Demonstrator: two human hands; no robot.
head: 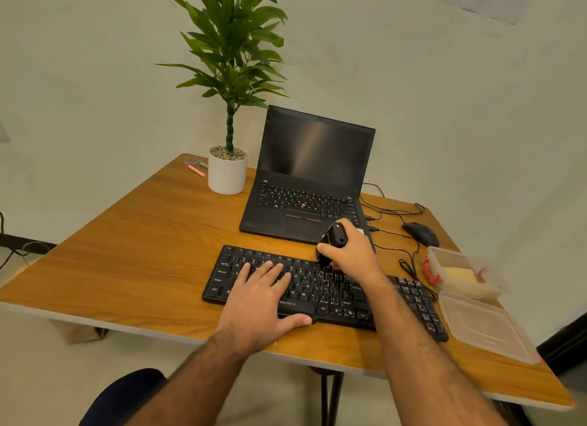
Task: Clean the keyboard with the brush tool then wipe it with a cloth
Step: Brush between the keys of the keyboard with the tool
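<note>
A black keyboard [330,293] lies near the front of the wooden table [143,251]. My left hand [263,295] rests flat on its left half, fingers straight over the keys and thumb by the front edge. My right hand [352,254] grips a black brush tool [332,239], whose lower end meets the upper middle rows of keys. A yellow cloth [460,274] lies inside a clear plastic box [444,257] to the right of the keyboard.
An open black laptop [305,177] stands behind the keyboard. A potted plant [227,171] and markers [197,170] sit at the back left. A black mouse [421,233] with cables lies at the right. The box's clear lid [486,327] rests near the right edge.
</note>
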